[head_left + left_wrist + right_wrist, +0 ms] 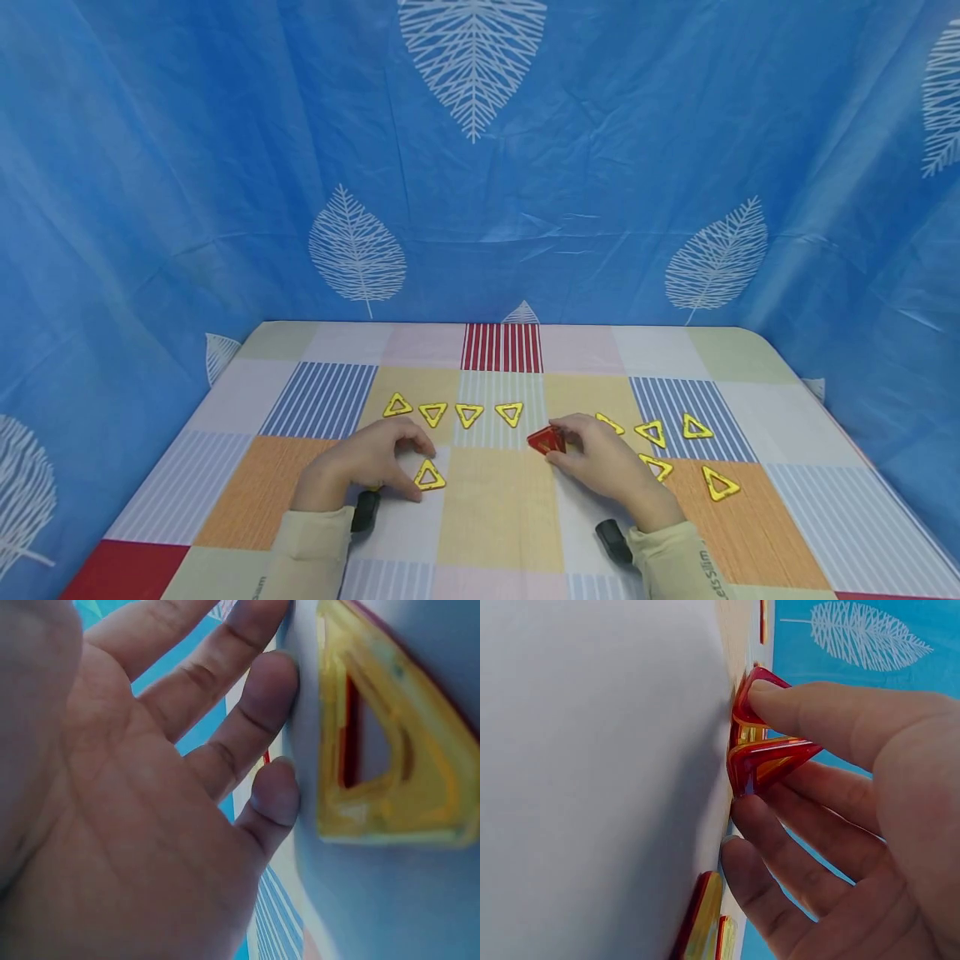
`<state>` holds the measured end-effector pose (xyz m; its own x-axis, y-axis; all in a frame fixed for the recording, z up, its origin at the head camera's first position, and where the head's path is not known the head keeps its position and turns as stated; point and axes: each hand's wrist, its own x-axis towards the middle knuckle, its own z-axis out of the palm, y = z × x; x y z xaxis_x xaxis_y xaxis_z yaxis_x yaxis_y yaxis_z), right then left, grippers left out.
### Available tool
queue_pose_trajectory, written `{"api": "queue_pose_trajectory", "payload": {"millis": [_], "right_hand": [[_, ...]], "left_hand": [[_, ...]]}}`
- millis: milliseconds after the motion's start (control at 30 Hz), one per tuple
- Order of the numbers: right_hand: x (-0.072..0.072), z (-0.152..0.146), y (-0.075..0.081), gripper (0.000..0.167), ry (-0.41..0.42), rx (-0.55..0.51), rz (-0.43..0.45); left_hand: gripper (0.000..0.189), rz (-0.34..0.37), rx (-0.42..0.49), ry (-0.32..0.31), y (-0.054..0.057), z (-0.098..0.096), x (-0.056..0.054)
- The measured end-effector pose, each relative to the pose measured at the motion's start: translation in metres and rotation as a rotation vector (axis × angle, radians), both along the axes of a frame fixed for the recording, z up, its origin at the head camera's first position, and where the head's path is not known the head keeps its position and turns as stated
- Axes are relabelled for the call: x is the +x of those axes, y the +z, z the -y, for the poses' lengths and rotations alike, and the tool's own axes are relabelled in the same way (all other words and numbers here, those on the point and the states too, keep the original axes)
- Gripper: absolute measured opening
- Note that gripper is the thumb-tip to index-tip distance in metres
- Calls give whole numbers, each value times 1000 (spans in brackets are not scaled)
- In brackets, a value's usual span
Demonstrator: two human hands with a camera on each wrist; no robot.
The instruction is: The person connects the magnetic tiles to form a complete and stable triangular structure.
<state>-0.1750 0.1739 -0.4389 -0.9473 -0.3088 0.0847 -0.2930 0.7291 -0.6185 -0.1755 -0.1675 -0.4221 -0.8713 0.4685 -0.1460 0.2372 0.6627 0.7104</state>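
Note:
My left hand [367, 458] rests low over the table, thumb and fingers spread around a yellow triangle frame [431, 487] that lies flat. In the left wrist view the fingers are loosely bent, and a gap shows between them and the yellow triangle frame [442, 787] with its red edge. My right hand [600, 458] pinches a red triangle frame [545, 440] between thumb and fingers, near the middle of the table. Seen from the right wrist, the red triangle frame [776, 752] is tilted up off the surface, with yellow showing under it.
Four-cornered patchwork cloth [495, 517] covers the table. Several yellow triangle frames [469, 407] form a row beyond my hands. More yellow triangle frames [697, 434] lie scattered at the right, some partly behind my right hand. A blue leaf-patterned curtain [525, 208] hangs around the table.

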Motion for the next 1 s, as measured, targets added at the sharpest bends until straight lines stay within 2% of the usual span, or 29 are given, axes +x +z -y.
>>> {"api": "queue_pose_trajectory", "payload": {"millis": [333, 633, 1000], "right_hand": [[-1, -1, -2, 49, -14, 11, 5], [-1, -9, 6, 50, -5, -15, -2], [0, -35, 18, 46, -68, -110, 113]], "left_hand": [[41, 1, -15, 10, -1, -1, -1], [39, -17, 23, -66, 1, -11, -2], [40, -48, 113, -146, 1, -43, 0]]}}
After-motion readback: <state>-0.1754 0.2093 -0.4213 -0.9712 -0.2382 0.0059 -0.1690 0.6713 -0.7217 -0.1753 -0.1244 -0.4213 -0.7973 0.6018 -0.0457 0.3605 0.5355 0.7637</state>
